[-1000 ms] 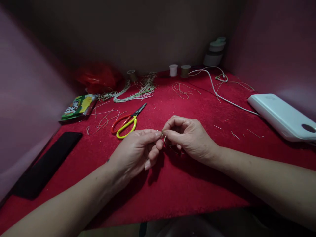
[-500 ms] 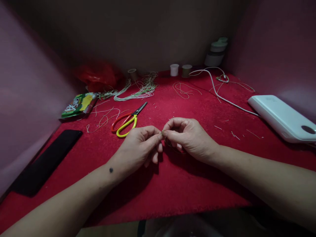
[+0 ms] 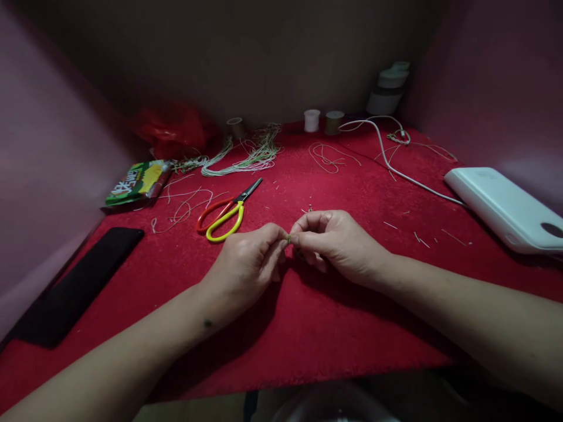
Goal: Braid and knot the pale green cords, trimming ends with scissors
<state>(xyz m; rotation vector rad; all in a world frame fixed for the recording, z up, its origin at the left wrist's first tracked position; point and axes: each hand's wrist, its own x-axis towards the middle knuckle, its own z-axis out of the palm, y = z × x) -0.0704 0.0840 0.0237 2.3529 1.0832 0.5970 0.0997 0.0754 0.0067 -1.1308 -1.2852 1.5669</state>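
My left hand [image 3: 250, 255] and my right hand [image 3: 336, 243] meet over the red cloth, thumb and forefinger of each pinched together. Between the fingertips shows a tiny olive-coloured bit of cord [image 3: 289, 239], perhaps a knot. Most of that cord is hidden by my fingers, and a little of it seems to show beneath the right hand. Just beyond my left hand lie scissors [image 3: 226, 218] with one red and one yellow handle, blades pointing away.
Pale cords [image 3: 250, 161] lie bundled behind the scissors. Spools [image 3: 312, 121] and a bottle [image 3: 387, 88] stand at the back. On the right is a white power bank [image 3: 501, 205] with a cable; a black phone-like slab [image 3: 83, 281] and a snack packet [image 3: 138, 183] lie left.
My left hand has rolled over slightly, its lower fingers now tucked in and less visible. The fingertips stay together at the cord. The view has shifted a little.
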